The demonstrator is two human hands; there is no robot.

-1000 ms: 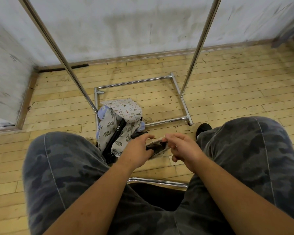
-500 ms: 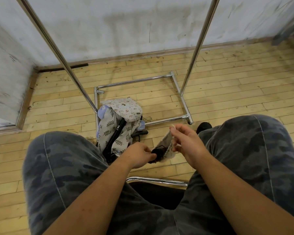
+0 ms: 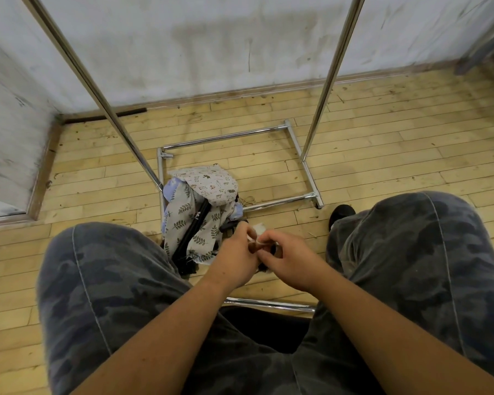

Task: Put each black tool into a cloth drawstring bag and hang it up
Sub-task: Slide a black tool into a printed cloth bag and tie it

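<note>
My left hand (image 3: 236, 256) and my right hand (image 3: 287, 259) meet between my knees. Both pinch a small cloth drawstring bag (image 3: 258, 230), of which only a pale edge shows above the fingers. A dark bit peeks out beneath the hands; the black tool inside is mostly hidden. On the floor just beyond lies a pile of printed cloth bags (image 3: 203, 201) with long black tools (image 3: 193, 232) poking through it.
A chrome garment rack stands ahead: two slanting uprights (image 3: 328, 78) rise from a rectangular base frame (image 3: 308, 178) on the wooden floor. A chrome bar (image 3: 268, 303) runs under my legs. My dark shoe (image 3: 341, 213) rests by the frame's near corner. A white wall lies behind.
My right hand came down from holding the bag mouth up, and both hands closed together over the bag. The black tool seen going into the bag is now covered.
</note>
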